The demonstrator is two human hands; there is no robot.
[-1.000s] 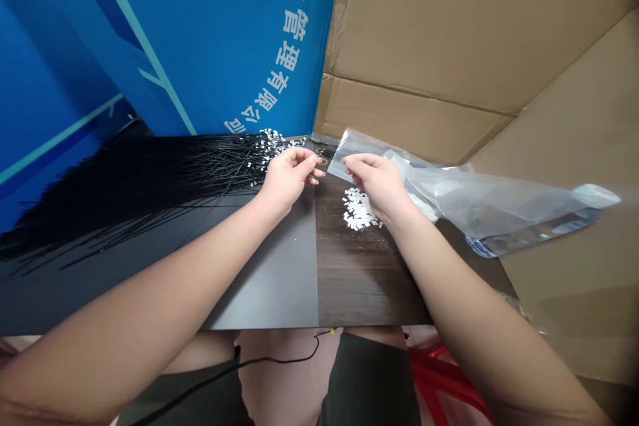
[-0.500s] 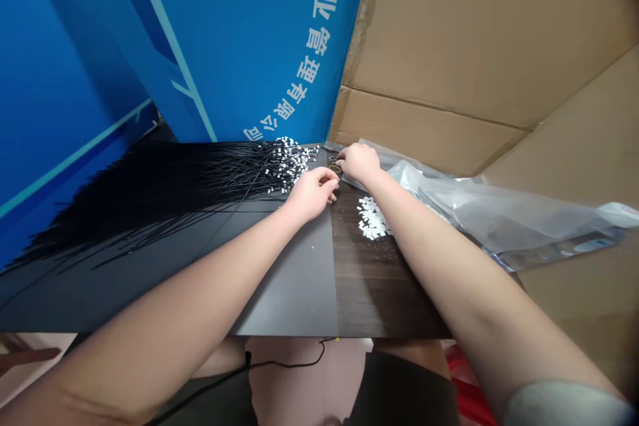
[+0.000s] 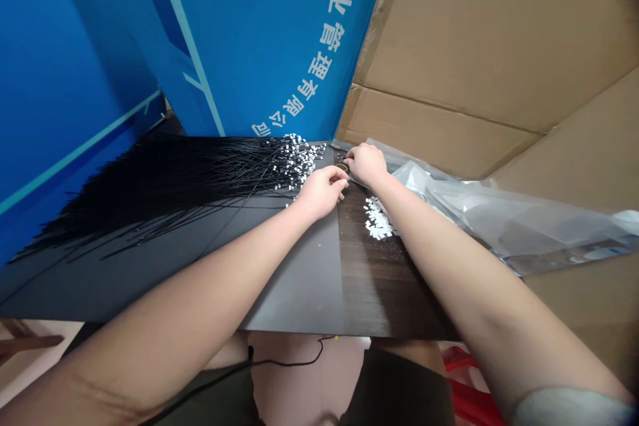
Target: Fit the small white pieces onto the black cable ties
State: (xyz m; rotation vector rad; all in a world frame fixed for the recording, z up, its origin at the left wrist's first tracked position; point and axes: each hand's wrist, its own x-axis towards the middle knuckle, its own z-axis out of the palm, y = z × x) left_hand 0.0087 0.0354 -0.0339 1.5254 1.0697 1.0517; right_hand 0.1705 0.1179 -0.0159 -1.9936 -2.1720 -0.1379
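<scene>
My left hand [image 3: 322,193] is closed in a pinch beside the white-tipped ends of a large bundle of thin black wires [image 3: 200,170]. Whatever its fingertips hold is too small to make out. Just right of it, my right hand [image 3: 368,164] has bent, closed fingers at a small yellowish ring [image 3: 342,167] on the table. I cannot tell whether those fingers grip anything. Below the right wrist lies a heap of small white plastic pieces [image 3: 379,219], partly covered by my forearm. Small white tips [image 3: 299,156] cap the wire ends.
Clear plastic bags [image 3: 479,203] lie right of my right forearm. A grey sheet [image 3: 294,286] covers the left of the dark wooden table [image 3: 384,299]. Blue printed panels [image 3: 259,33] and a cardboard wall [image 3: 459,33] stand behind. A black cord [image 3: 284,365] hangs below the front edge.
The whole view has shifted slightly, so the table and both hands appear a little farther right. Both hands stay close together near the ring, with nearly the same finger poses.
</scene>
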